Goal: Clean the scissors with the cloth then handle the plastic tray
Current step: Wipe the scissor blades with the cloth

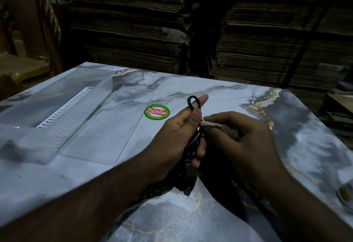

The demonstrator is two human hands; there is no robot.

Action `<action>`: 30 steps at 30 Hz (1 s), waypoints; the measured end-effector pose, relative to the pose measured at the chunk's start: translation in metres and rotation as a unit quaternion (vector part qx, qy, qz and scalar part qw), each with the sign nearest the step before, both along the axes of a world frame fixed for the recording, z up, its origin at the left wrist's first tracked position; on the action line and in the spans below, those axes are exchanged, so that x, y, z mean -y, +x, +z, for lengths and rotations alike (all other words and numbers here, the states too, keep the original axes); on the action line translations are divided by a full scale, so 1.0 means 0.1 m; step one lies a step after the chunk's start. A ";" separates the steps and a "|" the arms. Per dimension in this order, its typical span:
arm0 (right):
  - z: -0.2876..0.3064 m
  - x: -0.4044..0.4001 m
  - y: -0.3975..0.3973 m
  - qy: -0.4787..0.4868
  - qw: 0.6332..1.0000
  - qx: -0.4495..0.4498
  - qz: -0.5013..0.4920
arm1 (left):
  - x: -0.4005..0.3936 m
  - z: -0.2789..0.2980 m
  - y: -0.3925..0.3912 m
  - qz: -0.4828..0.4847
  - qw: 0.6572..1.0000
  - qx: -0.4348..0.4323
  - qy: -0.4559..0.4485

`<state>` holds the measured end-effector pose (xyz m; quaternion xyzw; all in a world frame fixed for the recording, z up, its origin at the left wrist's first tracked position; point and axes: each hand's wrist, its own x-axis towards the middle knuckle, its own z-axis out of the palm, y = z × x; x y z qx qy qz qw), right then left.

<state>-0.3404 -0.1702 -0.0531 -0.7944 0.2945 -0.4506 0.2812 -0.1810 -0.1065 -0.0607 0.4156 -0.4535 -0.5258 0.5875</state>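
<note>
Pretty dim here, but I'd say we're mid-wipe, so step one of the task. My left hand (178, 133) is wrapped around the scissors (193, 104), thumb poked through the black handle loop up top, with the metal part just peeking out between the hands. Right hand (246, 136) is pinched onto the cloth (219, 128), pressing it right against the scissors, so both hands sit together over the marble-print table (210, 92). Can't really tell how much of the blades is covered. The clear plastic tray (107, 125) sits untouched off to the left, near the round Patelsa sticker (157, 112). Next up I'd guess: finish the wipe, put the scissors down, then reach left for the tray.
</note>
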 end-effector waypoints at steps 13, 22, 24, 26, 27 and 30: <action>-0.04 -0.05 0.03 -0.104 0.993 -0.049 -0.017 | 0.03 -0.06 0.02 0.072 0.995 0.060 -0.012; -0.09 -0.06 0.05 -0.124 0.991 -0.046 -0.033 | 0.05 -0.07 -0.02 0.078 0.996 0.037 -0.014; -0.10 -0.08 0.07 -0.119 0.992 -0.045 -0.015 | 0.04 -0.06 -0.01 0.074 0.997 0.033 -0.016; -0.11 -0.04 0.08 -0.106 0.993 -0.029 -0.040 | 0.02 -0.04 -0.01 0.082 0.995 0.047 -0.017; -0.11 -0.01 0.08 -0.107 0.992 -0.022 -0.057 | 0.02 -0.03 -0.01 0.085 0.995 0.050 -0.019; -0.11 -0.03 0.08 -0.117 0.992 -0.010 -0.046 | 0.02 -0.04 -0.02 0.086 0.995 0.042 -0.021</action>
